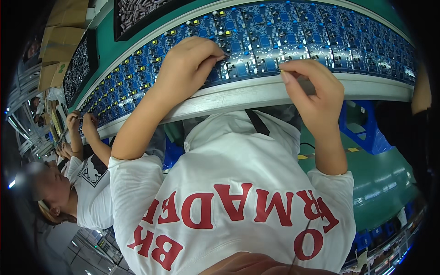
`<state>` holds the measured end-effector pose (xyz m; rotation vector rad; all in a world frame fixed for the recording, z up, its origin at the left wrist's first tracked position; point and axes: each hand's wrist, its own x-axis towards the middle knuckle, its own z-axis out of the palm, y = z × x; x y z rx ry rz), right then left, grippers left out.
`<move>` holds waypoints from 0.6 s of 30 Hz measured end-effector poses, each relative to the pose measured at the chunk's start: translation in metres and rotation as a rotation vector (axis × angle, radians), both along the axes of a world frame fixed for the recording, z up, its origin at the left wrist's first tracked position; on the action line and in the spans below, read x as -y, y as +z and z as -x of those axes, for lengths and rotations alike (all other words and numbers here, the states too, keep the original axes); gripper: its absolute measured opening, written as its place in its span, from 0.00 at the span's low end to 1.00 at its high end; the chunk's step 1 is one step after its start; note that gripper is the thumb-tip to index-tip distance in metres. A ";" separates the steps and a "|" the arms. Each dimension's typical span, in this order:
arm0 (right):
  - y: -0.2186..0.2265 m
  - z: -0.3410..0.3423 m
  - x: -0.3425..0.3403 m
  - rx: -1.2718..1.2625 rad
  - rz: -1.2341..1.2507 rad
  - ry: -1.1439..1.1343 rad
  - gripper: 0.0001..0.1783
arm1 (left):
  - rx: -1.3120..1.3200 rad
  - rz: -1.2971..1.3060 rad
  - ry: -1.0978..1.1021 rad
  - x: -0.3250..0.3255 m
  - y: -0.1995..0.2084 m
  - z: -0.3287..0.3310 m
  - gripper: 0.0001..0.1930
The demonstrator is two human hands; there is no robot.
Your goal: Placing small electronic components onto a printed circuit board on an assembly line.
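A long row of blue circuit boards (263, 41) runs across in front of me, with many small parts standing on them. My left hand (188, 64) reaches over the boards, its thumb and fingers pinched at the board surface; whatever lies between the fingertips is hidden. My right hand (316, 89) hovers at the near edge of the row, thumb and forefinger pinched together. A tiny yellowish bit shows at those fingertips, too small to tell its kind. Yellow-topped square components (228, 33) sit on the boards from the left hand leftward; none show on the boards to the right.
A pale metal rail (256, 92) borders the boards on my side. Beyond them stand a black tray of small cylindrical parts (137, 11) and another dark parts tray (78, 68). A co-worker (91, 183) works at the left. A blue plastic stool (366, 130) stands at the right.
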<state>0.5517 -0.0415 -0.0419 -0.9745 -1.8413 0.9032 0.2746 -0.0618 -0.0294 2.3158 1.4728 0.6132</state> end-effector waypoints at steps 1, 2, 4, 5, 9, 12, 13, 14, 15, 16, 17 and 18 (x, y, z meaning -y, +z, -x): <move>0.000 -0.002 0.001 0.010 0.020 0.000 0.08 | -0.003 0.009 0.003 0.000 0.000 0.000 0.09; 0.000 -0.003 0.001 0.004 0.023 -0.003 0.08 | -0.006 0.018 0.008 0.000 0.001 0.000 0.09; 0.000 -0.004 0.001 -0.008 0.000 0.025 0.08 | -0.019 0.019 0.001 -0.001 0.001 0.000 0.09; -0.001 -0.004 0.001 -0.011 0.002 0.023 0.08 | -0.027 0.017 -0.005 -0.001 0.002 0.000 0.09; -0.004 -0.003 0.000 -0.049 -0.018 0.027 0.08 | -0.046 -0.002 -0.032 -0.002 0.005 -0.001 0.09; -0.005 -0.003 0.000 -0.059 -0.012 0.024 0.08 | -0.026 -0.039 -0.040 -0.003 0.005 -0.003 0.07; -0.006 -0.003 0.000 -0.061 -0.008 0.021 0.08 | -0.028 -0.036 -0.036 -0.003 0.006 -0.003 0.07; -0.006 -0.004 0.000 -0.061 -0.007 0.020 0.08 | -0.028 -0.033 -0.033 -0.002 0.006 -0.004 0.07; -0.006 -0.004 0.000 -0.067 -0.007 0.022 0.08 | -0.028 -0.032 -0.035 -0.002 0.006 -0.004 0.07; -0.006 -0.003 -0.001 -0.072 -0.007 0.023 0.08 | -0.029 -0.025 -0.024 -0.001 0.006 -0.003 0.07; -0.006 -0.003 -0.001 -0.072 -0.007 0.023 0.08 | -0.029 -0.020 -0.013 -0.001 0.006 -0.003 0.07; -0.006 -0.003 -0.001 -0.070 -0.008 0.022 0.08 | -0.030 -0.019 -0.013 -0.001 0.006 -0.003 0.07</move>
